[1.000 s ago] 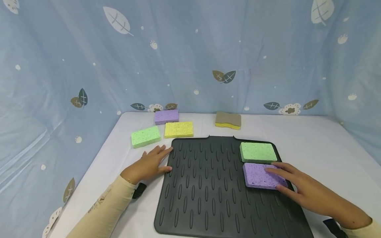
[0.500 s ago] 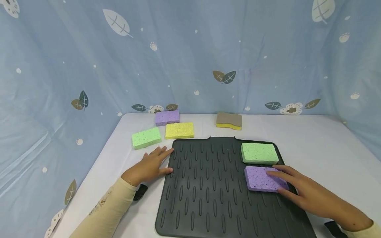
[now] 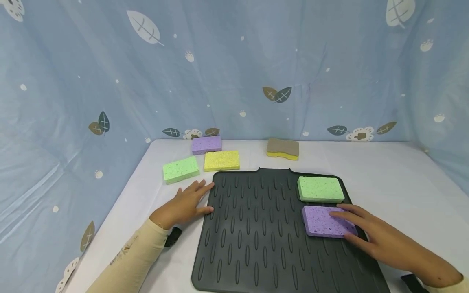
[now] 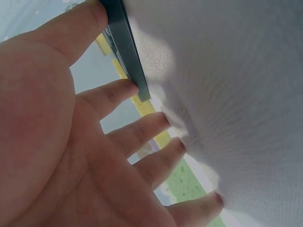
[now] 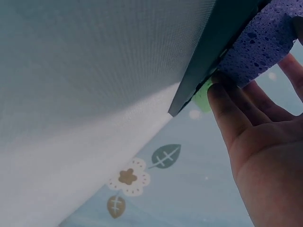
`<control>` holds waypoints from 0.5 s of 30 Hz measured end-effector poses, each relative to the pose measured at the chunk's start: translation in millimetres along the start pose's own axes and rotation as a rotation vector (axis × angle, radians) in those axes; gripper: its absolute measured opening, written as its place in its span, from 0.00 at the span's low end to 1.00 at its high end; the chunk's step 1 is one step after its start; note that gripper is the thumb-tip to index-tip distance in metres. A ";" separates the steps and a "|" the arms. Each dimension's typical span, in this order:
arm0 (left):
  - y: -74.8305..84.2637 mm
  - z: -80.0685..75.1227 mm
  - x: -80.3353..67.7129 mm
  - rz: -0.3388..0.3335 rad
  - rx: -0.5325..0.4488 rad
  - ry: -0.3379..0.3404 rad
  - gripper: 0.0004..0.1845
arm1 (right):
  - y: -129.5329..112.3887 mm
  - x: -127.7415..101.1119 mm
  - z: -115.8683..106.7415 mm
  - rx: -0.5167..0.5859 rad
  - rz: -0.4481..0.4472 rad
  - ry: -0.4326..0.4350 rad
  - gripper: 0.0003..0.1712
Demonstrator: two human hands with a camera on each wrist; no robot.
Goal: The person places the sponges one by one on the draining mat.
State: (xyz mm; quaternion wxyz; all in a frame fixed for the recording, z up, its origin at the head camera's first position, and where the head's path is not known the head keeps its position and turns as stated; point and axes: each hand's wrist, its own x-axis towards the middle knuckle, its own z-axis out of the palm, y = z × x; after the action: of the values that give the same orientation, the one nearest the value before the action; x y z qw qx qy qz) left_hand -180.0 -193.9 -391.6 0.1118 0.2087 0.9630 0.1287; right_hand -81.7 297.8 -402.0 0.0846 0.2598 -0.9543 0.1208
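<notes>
Two hands are laid flat on a white table (image 3: 384,175). A big black mat (image 3: 256,228) is touched at its left edge by the left hand (image 3: 183,205), fingers spread, nothing held. A purple sponge (image 3: 324,221) on the mat's right side is pressed by the right hand (image 3: 381,240), fingers straight. A green sponge (image 3: 320,189) is seen just behind it.

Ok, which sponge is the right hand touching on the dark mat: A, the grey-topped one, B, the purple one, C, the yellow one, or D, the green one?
B: the right hand lies with straight fingers on the purple sponge on the mat, just in front of the green sponge.
</notes>
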 end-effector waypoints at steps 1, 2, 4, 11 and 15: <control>0.0 0.3 -0.1 -0.002 -0.002 -0.001 0.42 | -0.2 -0.4 0.5 0.003 0.005 0.001 0.35; 0.0 0.4 -0.2 -0.005 -0.006 -0.002 0.42 | 0.2 -0.8 0.9 0.005 0.002 0.003 0.35; -0.5 1.1 -0.3 -0.004 -0.008 0.003 0.42 | 1.5 -1.5 1.7 0.007 -0.002 0.011 0.36; -0.9 2.0 -0.1 -0.007 -0.012 0.000 0.42 | 3.0 -3.3 1.1 0.020 0.000 0.000 0.36; -1.0 1.2 0.0 -0.002 -0.004 0.000 0.42 | 2.0 -3.9 -0.5 0.026 -0.005 0.002 0.36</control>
State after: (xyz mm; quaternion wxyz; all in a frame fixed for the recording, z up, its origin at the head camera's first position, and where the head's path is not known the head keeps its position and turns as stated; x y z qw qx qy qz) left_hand -180.0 -194.5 -393.0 0.1125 0.2077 0.9629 0.1303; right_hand -79.3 301.4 -402.8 0.0826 0.2629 -0.9520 0.1332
